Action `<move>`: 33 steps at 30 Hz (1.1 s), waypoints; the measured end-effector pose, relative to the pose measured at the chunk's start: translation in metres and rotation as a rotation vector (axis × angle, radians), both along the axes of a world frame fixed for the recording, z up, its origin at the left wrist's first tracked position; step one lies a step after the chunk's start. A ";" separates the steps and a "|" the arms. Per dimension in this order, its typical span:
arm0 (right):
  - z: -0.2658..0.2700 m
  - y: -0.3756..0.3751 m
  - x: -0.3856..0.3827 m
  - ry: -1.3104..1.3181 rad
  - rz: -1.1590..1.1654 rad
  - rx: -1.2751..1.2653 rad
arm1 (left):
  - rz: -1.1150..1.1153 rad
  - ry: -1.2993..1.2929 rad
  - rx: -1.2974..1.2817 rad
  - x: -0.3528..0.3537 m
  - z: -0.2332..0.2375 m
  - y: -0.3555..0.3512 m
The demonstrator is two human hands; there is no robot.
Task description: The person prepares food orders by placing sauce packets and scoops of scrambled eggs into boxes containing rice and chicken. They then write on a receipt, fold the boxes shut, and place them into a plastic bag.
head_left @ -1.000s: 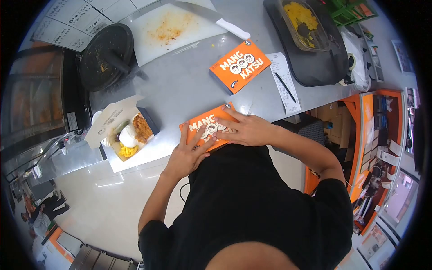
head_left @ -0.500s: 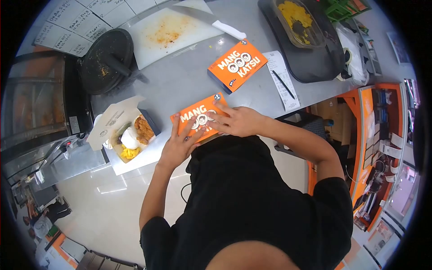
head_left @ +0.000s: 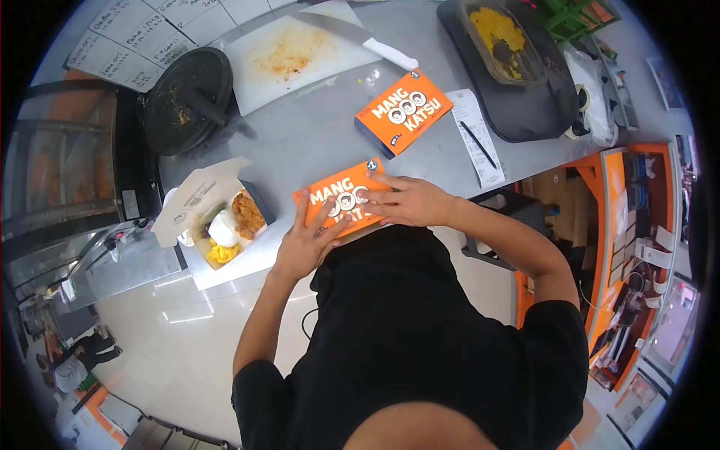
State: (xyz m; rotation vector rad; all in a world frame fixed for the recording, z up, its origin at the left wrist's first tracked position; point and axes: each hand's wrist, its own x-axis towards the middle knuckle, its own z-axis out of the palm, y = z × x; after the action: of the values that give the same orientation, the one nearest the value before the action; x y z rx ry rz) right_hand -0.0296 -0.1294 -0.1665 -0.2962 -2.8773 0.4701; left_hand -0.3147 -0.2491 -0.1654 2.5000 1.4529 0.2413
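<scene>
An orange box with a closed lid (head_left: pixel 325 187) lies at the counter's front edge. My left hand (head_left: pixel 306 244) rests on its left part, and my right hand (head_left: pixel 407 202) lies across its right part; both have their fingers spread. Up and to the right is a second closed orange box (head_left: pixel 405 112). To the left stands an open box (head_left: pixel 259 202) with its lid (head_left: pixel 193 196) raised, holding white rice (head_left: pixel 223 228), yellow food (head_left: pixel 223 253) and a fried piece (head_left: pixel 247 213).
A knife (head_left: pixel 390 54) lies on a stained white cutting board (head_left: pixel 259 79). A black round lid (head_left: pixel 174 109) is at the left. A pen (head_left: pixel 478 145) crosses a receipt (head_left: pixel 489 175), beside a dark tray (head_left: pixel 525 124) bearing a container of yellow food (head_left: pixel 495 30). A person (head_left: pixel 69 371) is far off at lower left.
The view has shifted slightly, so the counter items appear a little further right. My hands remain on the near orange box, the right hand's fingers in nearly the same pose.
</scene>
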 end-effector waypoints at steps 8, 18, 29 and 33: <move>-0.028 -0.012 0.002 0.097 -0.110 -0.122 | 0.040 -0.143 0.062 0.004 -0.017 -0.002; -0.042 -0.033 -0.004 0.214 -0.316 0.106 | 0.276 -0.248 0.180 0.045 -0.040 -0.015; 0.004 0.150 0.409 0.635 -1.745 0.510 | 0.491 -0.056 0.290 0.098 -0.042 -0.011; -0.021 0.193 0.517 0.304 -1.932 -0.153 | 0.672 -0.047 0.375 0.120 -0.050 -0.001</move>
State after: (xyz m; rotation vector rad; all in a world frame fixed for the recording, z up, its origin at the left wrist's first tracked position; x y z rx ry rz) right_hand 0.4876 0.0636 -0.1873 -2.2233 -1.1555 0.2081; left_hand -0.1952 -0.2506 -0.2158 2.1249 2.3644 0.7391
